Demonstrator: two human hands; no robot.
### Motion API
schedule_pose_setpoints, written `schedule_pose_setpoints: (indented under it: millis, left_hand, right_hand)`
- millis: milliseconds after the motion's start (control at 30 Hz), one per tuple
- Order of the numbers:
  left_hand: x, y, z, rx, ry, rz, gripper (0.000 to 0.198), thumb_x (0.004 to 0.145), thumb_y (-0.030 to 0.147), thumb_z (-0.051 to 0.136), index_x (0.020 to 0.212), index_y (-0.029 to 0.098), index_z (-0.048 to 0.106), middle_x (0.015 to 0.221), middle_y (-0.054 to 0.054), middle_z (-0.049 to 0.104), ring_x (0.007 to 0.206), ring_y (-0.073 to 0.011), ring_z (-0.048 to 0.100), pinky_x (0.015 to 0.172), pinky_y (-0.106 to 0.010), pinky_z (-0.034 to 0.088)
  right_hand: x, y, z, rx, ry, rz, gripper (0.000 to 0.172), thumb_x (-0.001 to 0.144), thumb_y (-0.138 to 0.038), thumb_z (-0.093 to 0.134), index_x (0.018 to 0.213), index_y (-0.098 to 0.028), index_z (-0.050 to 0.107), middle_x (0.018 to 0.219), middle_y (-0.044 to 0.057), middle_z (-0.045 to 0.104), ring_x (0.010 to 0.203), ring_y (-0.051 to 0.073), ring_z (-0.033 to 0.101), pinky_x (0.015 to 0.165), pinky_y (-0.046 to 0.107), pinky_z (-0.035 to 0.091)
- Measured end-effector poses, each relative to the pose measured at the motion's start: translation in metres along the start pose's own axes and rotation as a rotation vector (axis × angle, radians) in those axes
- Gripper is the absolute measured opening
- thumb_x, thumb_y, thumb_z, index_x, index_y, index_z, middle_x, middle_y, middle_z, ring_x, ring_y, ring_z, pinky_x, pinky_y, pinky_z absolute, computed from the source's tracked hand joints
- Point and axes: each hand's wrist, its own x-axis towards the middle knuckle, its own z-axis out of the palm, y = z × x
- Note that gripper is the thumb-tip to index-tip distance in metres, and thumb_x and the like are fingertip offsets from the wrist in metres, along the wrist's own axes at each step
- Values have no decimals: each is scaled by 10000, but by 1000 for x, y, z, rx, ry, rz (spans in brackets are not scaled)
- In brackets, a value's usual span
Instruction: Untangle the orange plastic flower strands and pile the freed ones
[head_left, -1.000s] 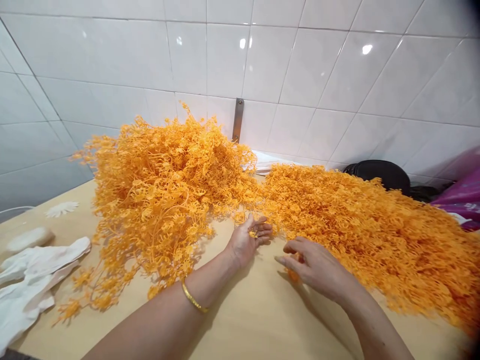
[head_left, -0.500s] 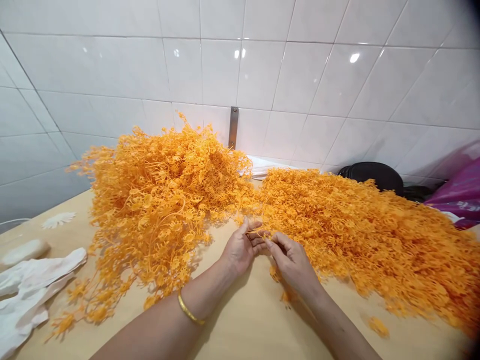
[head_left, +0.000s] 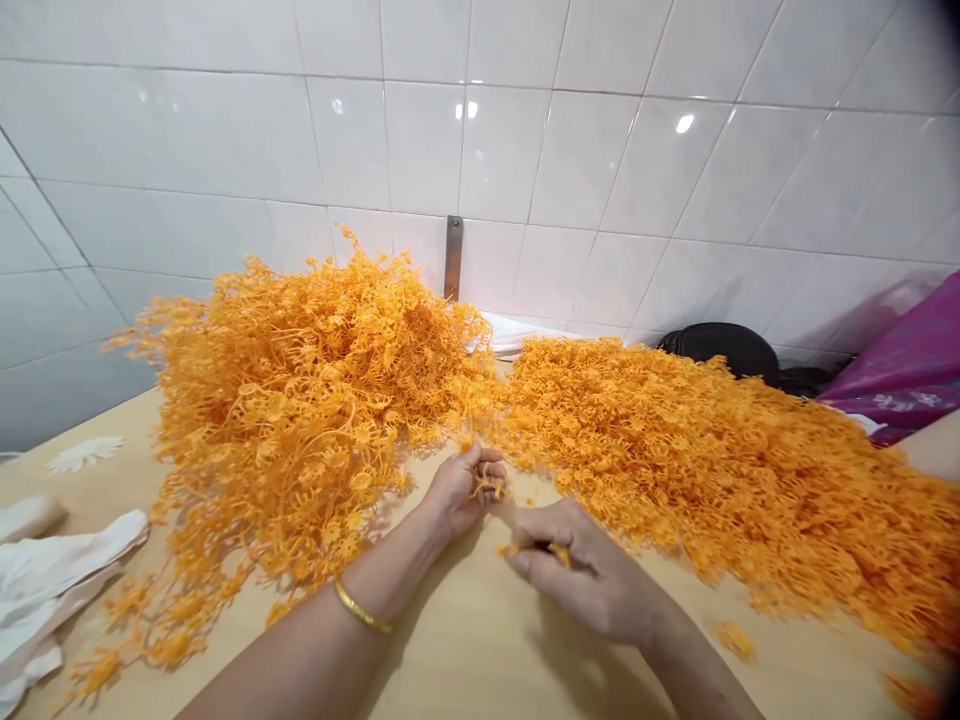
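My left hand (head_left: 466, 490) is between the two orange heaps, palm turned up, its curled fingers round a small orange plastic piece (head_left: 487, 484). To its right, my right hand (head_left: 577, 565) is closed on an orange piece (head_left: 558, 554) that pokes out between the fingers; this hand is slightly blurred. A tall tangled heap of orange flower-like plastic sprigs (head_left: 300, 400) lies behind and left of my hands. A lower, wider heap of small orange pieces (head_left: 712, 450) spreads to the right.
White gloves (head_left: 60, 575) and a white flower-shaped piece (head_left: 86, 453) lie at the left of the table (head_left: 465, 650). Black round objects (head_left: 724, 348) and a purple bag (head_left: 900, 360) are at the back right. A metal strip (head_left: 454, 258) stands against the tiled wall (head_left: 502, 150).
My right hand has moved away from my left, toward me, and its fingers have curled round an orange piece. The view has shifted slightly to the right.
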Motion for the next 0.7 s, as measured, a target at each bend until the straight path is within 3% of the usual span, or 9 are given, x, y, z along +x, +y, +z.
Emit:
schedule_pose_setpoints:
  millis: [67,167,233,300,367,500,633,700]
  left_hand:
    - [-2,-1,-1,105,-83,-82,176,780,264,414,686,131,480,415,32,418,297,-40,324,337,-157,230]
    - [-4,-3,-1,202,-167,-175,163,766,259,427,652,145,453,376,55,368,258,-25,221,323,-156,128]
    - [-4,-4,-1,267,-170,-162,172,755,255,439,623,146,443,360,53,358,255,-26,212,324,-161,107]
    - [-6,-4,0,332,-176,-136,173,743,253,459,609,144,447,344,48,354,252,-28,210,323,-165,88]
    - [-9,-2,0,341,-265,-190,149,735,240,476,622,144,464,338,56,335,252,-25,187,321,-164,78]
    - [-24,6,2,245,-548,-411,143,752,224,466,637,142,490,353,77,257,276,-13,125,320,-154,97]
    - [-35,7,3,341,-660,-460,255,748,255,475,518,151,440,330,65,246,252,-20,145,298,-171,100]
    - [-34,3,2,423,-719,-485,294,736,278,491,479,152,425,315,54,271,236,-27,166,279,-179,98]
  right_hand:
    - [0,14,-12,-175,217,81,313,744,-269,404,496,-185,232,473,-46,237,439,69,248,427,218,193]
    - [1,39,-27,-455,529,323,346,727,-323,424,496,-189,206,448,-46,228,426,79,250,427,226,184]
    - [1,49,-31,-609,646,439,269,701,-311,451,526,-195,283,449,-44,291,426,89,279,436,231,191]
    - [3,52,-27,-658,708,423,120,694,-280,456,638,-198,389,521,-24,400,461,107,343,454,234,224]
    - [6,50,-19,-589,710,295,63,727,-249,421,748,-191,437,636,11,472,544,129,415,502,243,283]
    - [14,46,-2,-335,616,110,176,811,-252,333,785,-180,492,734,40,513,671,141,470,617,256,353]
    - [19,51,5,-124,519,44,249,818,-296,361,991,-184,501,926,61,520,859,149,475,754,273,359]
    - [19,53,7,-66,458,28,233,810,-306,379,938,-182,530,905,55,517,852,147,474,759,275,360]
